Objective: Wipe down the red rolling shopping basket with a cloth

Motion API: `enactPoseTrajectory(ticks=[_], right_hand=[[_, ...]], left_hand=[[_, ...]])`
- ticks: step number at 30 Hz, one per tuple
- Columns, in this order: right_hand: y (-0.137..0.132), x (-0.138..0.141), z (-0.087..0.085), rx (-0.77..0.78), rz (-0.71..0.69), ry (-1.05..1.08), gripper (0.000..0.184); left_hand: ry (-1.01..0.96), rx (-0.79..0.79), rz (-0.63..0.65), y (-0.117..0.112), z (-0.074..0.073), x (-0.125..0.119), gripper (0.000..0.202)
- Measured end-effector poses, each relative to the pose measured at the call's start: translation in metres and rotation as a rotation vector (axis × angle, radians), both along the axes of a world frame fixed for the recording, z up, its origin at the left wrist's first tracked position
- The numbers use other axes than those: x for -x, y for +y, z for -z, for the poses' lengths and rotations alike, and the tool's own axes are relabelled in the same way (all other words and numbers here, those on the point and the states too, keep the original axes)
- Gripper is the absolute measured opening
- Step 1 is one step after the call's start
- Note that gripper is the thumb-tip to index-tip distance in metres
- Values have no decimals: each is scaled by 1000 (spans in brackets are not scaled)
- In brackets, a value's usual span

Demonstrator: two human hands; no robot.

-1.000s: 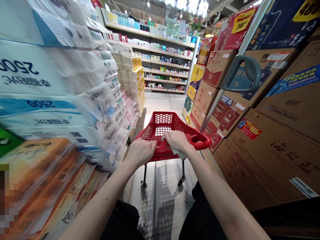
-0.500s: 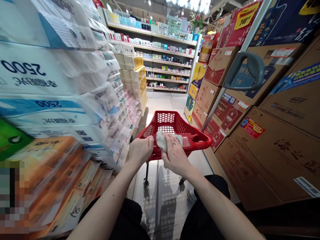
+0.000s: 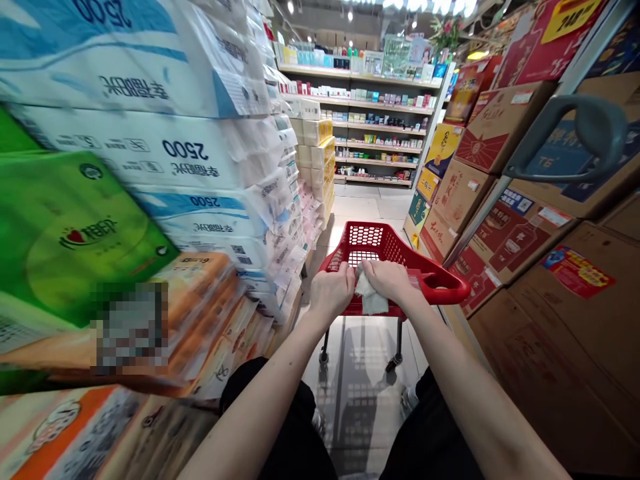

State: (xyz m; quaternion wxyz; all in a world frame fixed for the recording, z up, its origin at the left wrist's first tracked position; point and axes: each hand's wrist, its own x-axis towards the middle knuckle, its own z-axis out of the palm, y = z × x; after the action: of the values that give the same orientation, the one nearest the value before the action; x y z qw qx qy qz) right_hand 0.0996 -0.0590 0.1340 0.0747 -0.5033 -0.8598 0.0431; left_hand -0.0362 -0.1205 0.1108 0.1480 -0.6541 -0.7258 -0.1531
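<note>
A red plastic shopping cart (image 3: 444, 291) stands in front of me, its perforated basket pointing away. My left hand (image 3: 333, 290) is wrapped round the left part of the cart's near rim. Just beside it, my right hand (image 3: 387, 277) is closed on a light grey cloth (image 3: 374, 301), pressing it against the middle of the handle. One end of the cloth hangs down over the near side. The fingertips of both hands are partly hidden.
Stacked tissue packs (image 3: 200, 160) line the left, with green packs (image 3: 85, 233) nearer me. Cardboard cartons (image 3: 575, 347) rise on the right, where a grey handle (image 3: 570, 137) on a metal pole juts out. Shelves (image 3: 375, 143) of small goods stand across the aisle's far end.
My right hand has turned from lying flat on the cloth to gripping it, and the cloth now hangs down. The view has swung left, so the cart appears farther right.
</note>
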Motion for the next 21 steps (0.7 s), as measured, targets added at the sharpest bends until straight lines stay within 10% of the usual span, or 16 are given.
enactPoseTrajectory(ticks=[7, 21], right_hand=[[-56, -9, 31, -482, -170, 198, 42], [-35, 7, 26, -335, -66, 157, 40]], left_hand=[[-14, 15, -20, -9, 2, 1, 48], [-183, -65, 170, -24, -4, 17, 46]])
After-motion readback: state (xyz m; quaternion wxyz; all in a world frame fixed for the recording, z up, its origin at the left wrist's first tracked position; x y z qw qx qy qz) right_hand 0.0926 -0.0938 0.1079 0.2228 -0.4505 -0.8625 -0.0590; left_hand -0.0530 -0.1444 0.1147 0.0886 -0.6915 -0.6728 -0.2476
